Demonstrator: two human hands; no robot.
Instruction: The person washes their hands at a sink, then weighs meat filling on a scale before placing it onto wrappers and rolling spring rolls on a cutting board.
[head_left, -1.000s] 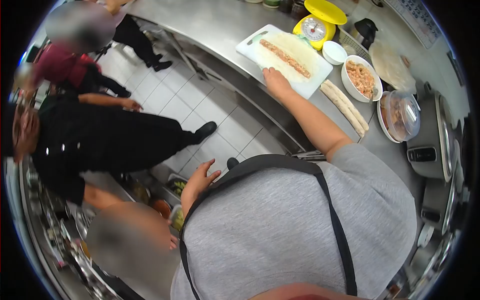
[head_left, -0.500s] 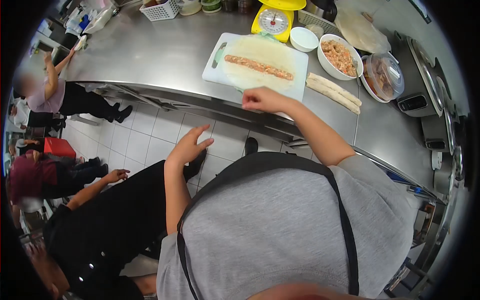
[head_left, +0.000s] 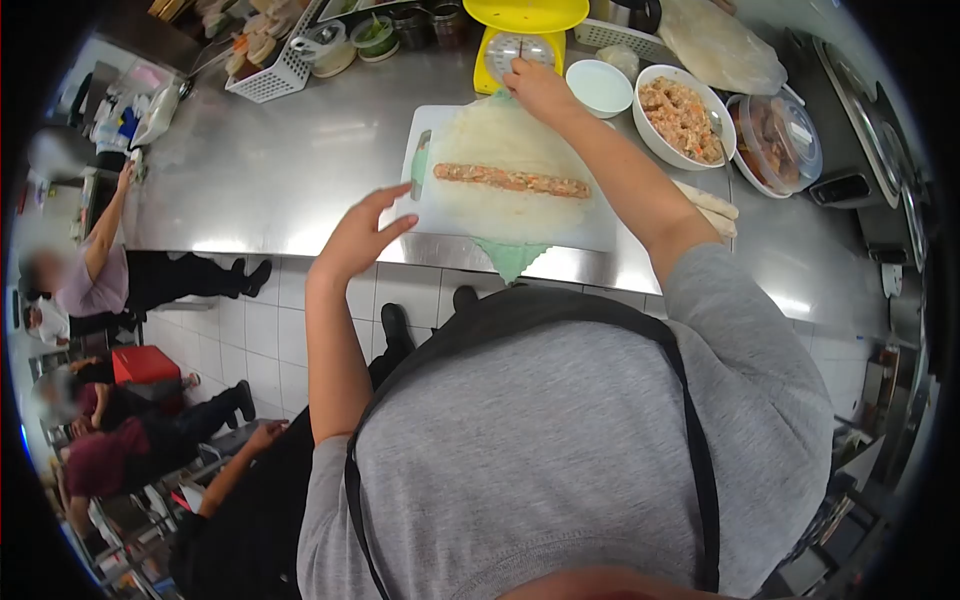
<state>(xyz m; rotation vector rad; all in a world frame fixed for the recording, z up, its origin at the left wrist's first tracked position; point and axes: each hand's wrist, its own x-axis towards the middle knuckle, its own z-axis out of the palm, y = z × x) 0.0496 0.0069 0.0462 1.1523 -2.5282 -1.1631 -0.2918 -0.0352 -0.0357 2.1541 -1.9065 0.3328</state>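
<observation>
A thin pale wrapper sheet (head_left: 500, 135) lies on the white cutting board (head_left: 595, 225), with a strip of orange-pink filling (head_left: 512, 181) across it. Under the sheet, a green cloth (head_left: 512, 257) sticks out at the front edge. My left hand (head_left: 362, 228) is held by the board's left end, fingers apart and nothing in them. My right hand (head_left: 538, 88) is at the far edge of the board, in front of the yellow scale (head_left: 495, 70); its fingers are bent together, and what they hold, if anything, is too small to name.
Behind the board are a small white bowl (head_left: 600, 87), a bowl of filling (head_left: 682, 118) and a lidded container (head_left: 778, 145). Pale rolls (head_left: 712, 212) lie partly behind my right arm. A white basket (head_left: 272, 78) stands back left. Other people are at the left.
My right hand has moved from the board's near edge to its far edge. My left hand has risen towards the board. The view has turned, and the green cloth now shows in front.
</observation>
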